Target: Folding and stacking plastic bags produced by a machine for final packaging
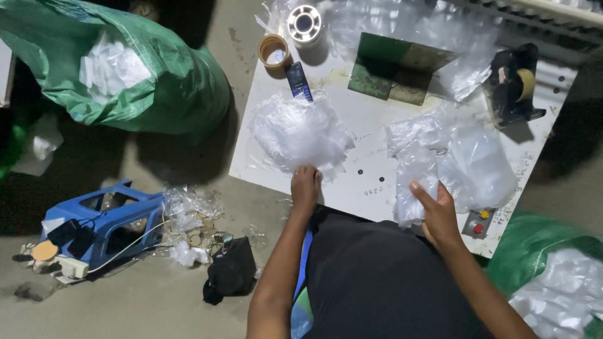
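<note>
My left hand (305, 186) reaches to the near edge of a loose heap of small clear plastic bags (300, 130) on the white table (370, 172) and pinches into it. My right hand (436, 213) holds a clear plastic bag (414, 182) upright by its lower end, above the table's front edge. Behind that bag lies a pile of larger clear bags (477, 160).
On the table stand a tape dispenser (515, 85), two tape rolls (274, 50) (304, 24), a dark phone (298, 80) and a green metal bracket (392, 66). Green sacks of plastic (125, 69) (553, 276) flank me. A blue stool (107, 226) lies on the floor.
</note>
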